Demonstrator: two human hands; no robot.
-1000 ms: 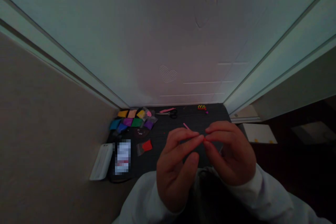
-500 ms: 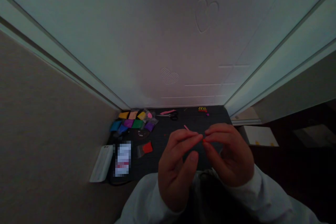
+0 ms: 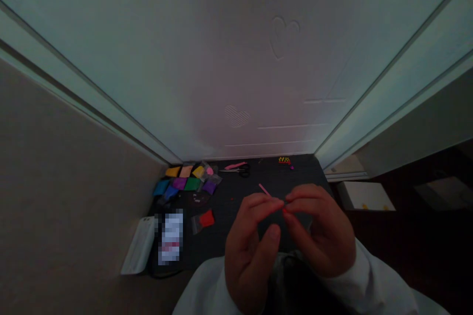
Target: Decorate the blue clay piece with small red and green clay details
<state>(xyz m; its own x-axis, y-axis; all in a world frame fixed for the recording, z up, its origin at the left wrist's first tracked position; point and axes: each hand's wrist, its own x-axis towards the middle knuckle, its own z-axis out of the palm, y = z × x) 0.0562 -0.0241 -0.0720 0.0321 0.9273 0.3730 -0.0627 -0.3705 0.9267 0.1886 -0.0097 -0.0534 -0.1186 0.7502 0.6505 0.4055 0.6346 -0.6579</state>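
My right hand (image 3: pixel 320 229) pinches a small red lump (image 3: pixel 285 210), which looks like modelling clay, between thumb and fingertips. Facing it, my left hand (image 3: pixel 253 251) has its fingers stretched out and its thumb apart; its fingertips meet the right fingertips close by the lump. Whether they touch the lump I cannot tell. Just beyond the left fingers lies a thin pink stick (image 3: pixel 264 189), its near end hidden. To the left on the dark table (image 3: pixel 218 251) is a small bag with an orange-red slab (image 3: pixel 207 218).
Several bags of coloured clay (image 3: pixel 192 183) lie at the table's left. Scissors (image 3: pixel 240 171) and a pink strip (image 3: pixel 235 165) rest at the back, near small yellow-and-red pieces (image 3: pixel 284 160). A phone-like blurred screen (image 3: pixel 171 236) and a white box (image 3: pixel 139 246) are front left.
The view has tilted slightly, so the table and hands appear lower. My fingertips stay together around the red lump, with little change in grip.
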